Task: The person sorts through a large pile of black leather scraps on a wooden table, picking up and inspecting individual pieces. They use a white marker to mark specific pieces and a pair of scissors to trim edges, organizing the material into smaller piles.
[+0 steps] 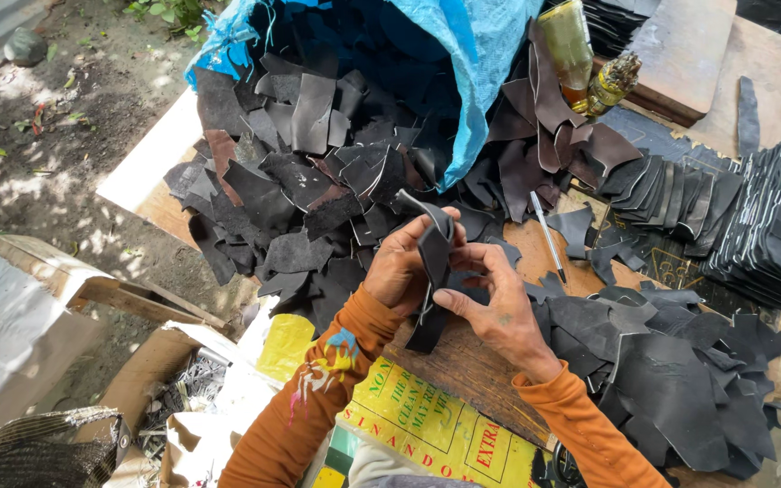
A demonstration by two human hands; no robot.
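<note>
My left hand (401,264) and my right hand (496,307) both grip a dark leather scrap (433,271) held upright over a wooden board (463,366). The strip runs from above my fingers down past my wrists. Both arms wear orange sleeves, the left one stained with paint. A heap of black and brown leather scraps (300,194) spills from a blue woven sack (476,81) just beyond my hands. More flat dark pieces (671,380) lie to the right of my right hand.
Stacked cut leather pieces (775,226) sit at the right edge. Two bottles (585,59) lean near the sack. A pen (549,237) lies on the board. Cardboard boxes (151,384) and a yellow printed sheet (418,420) are below. Bare soil (56,117) lies at the left.
</note>
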